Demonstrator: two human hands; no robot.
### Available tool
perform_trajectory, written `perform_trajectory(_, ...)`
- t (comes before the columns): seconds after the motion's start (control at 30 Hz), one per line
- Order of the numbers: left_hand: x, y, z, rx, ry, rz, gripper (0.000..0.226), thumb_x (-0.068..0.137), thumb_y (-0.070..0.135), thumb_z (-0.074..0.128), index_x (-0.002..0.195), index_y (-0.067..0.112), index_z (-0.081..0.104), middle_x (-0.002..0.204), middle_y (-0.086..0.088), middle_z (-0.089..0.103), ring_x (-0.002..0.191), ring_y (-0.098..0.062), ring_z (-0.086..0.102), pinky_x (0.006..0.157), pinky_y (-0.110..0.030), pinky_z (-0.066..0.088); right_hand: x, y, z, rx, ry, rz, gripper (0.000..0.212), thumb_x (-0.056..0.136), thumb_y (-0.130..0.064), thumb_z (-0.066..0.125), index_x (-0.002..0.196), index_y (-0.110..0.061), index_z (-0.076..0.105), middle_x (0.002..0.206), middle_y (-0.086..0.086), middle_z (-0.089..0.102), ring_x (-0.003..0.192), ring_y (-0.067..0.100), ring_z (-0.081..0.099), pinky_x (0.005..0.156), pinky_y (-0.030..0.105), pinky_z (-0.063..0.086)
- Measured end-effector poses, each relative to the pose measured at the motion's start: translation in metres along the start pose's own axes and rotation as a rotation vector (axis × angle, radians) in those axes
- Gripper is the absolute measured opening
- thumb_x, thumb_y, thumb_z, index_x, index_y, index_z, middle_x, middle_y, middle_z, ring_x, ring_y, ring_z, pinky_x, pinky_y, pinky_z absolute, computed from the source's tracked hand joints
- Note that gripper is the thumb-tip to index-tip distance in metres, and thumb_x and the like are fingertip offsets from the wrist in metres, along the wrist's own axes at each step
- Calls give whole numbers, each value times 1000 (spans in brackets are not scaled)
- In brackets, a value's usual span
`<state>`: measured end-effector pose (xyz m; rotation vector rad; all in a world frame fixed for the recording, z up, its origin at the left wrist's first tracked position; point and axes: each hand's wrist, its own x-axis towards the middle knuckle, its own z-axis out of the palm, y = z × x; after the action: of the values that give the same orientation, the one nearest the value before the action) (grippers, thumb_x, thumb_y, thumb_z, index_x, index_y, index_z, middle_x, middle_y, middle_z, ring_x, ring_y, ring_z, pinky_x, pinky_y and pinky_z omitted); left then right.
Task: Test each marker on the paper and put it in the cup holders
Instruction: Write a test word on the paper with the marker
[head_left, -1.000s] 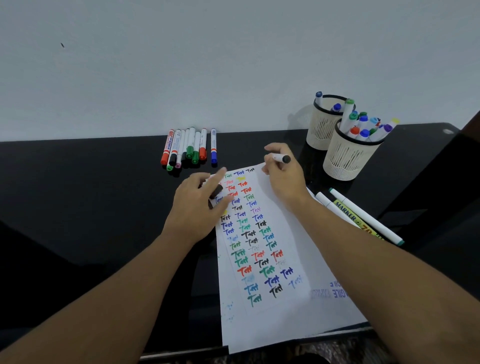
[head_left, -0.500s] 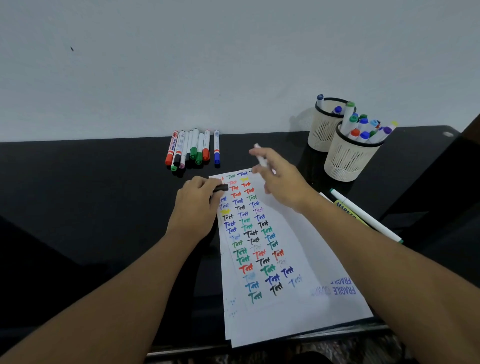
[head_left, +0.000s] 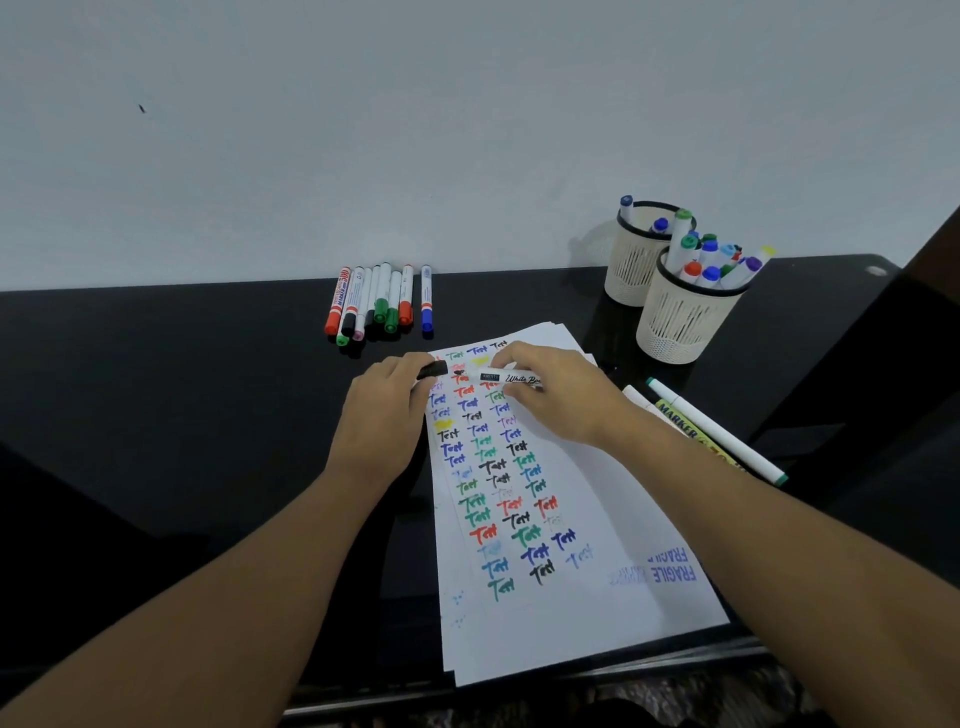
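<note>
Black cap pinched in the left hand, white marker gripped in the right hand (tip bare, facing the cap) above the paper.

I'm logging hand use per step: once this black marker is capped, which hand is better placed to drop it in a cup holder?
Right, probably. The right hand already grips the marker barrel, and both cup holders stand on its side. The left hand holds only the cap.
</note>
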<state>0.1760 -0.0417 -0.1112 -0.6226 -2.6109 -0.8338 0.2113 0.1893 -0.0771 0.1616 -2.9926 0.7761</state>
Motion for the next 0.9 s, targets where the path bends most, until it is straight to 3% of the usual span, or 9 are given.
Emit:
perform_trajectory(0.17, -1, 1, -1, 3, -17, 28, 30, 103, 22, 54, 131, 15, 62, 121, -5, 66, 109, -21, 60, 97, -44, 49, 3, -6, 4, 11, 1, -10, 26, 104, -32, 60, 130, -36, 59, 136, -8, 64, 117, 14, 61, 95, 38, 55)
perform_trajectory(0.3, -2, 5, -2, 13, -59, 38, 32, 104, 21, 54, 134, 13, 61, 125, -7, 66, 112, -24, 59, 98, -39, 45, 5, -12, 5, -9, -29, -34, 23, 103, -35, 60, 127, -36, 59, 129, -8, 67, 111, 14, 62, 95, 42, 55)
perform_trajectory(0.43, -5, 9, -5, -14, -74, 61, 34, 103, 21, 55, 136, 13, 59, 119, -4, 68, 103, -20, 61, 85, -22, 41, 6, -24, 8, -98, 6, -93, 31, 104, -49, 54, 131, -35, 53, 127, -8, 69, 101, 12, 65, 97, 42, 49)
perform_trajectory(0.5, -4, 11, -7, -40, -101, 21, 43, 104, 26, 54, 145, 21, 48, 109, 6, 66, 90, -8, 56, 71, -11, 36, 6, -26, 7, -211, 31, -136, 35, 107, -46, 49, 140, -34, 45, 128, -6, 70, 95, 13, 65, 102, 39, 43)
perform_trajectory(0.57, -3, 13, -8, -56, -141, -30, 53, 104, 30, 53, 153, 27, 33, 105, 6, 66, 85, -5, 54, 65, -13, 35, 6, -26, 6, -291, 6, -181, 38, 108, -42, 46, 144, -36, 35, 126, -5, 72, 101, 14, 67, 114, 41, 30)
perform_trajectory(0.63, -2, 14, -8, -60, -156, -59, 61, 104, 31, 53, 157, 31, 24, 106, 0, 68, 85, -6, 56, 69, -19, 39, 8, -27, 4, -296, -43, -212, 40, 108, -39, 46, 144, -37, 30, 118, -2, 74, 97, 16, 68, 112, 40, 38)
perform_trajectory(0.73, -3, 14, -7, -115, -138, -55, 72, 103, 29, 55, 159, 35, 12, 132, 1, 65, 105, -11, 61, 81, -21, 42, 7, -30, 4, -157, -82, -200, 47, 108, -32, 47, 150, -36, 26, 127, 2, 68, 95, 18, 66, 85, 40, 57)
perform_trajectory(0.83, -1, 10, -5, -154, -114, -63, 82, 100, 33, 60, 160, 36, 5, 145, 3, 54, 127, -14, 52, 97, -28, 44, 4, -26, 6, -78, -53, -179, 54, 110, -30, 39, 158, -44, 21, 137, 3, 61, 105, 16, 63, 89, 39, 56)
perform_trajectory(0.9, 1, 6, -2, -147, -102, -87, 83, 97, 38, 64, 160, 34, 10, 135, -2, 59, 126, -18, 51, 104, -36, 42, 2, -22, 8, -41, -33, -153, 56, 109, -30, 35, 159, -50, 19, 121, 3, 63, 100, 13, 59, 88, 39, 53)
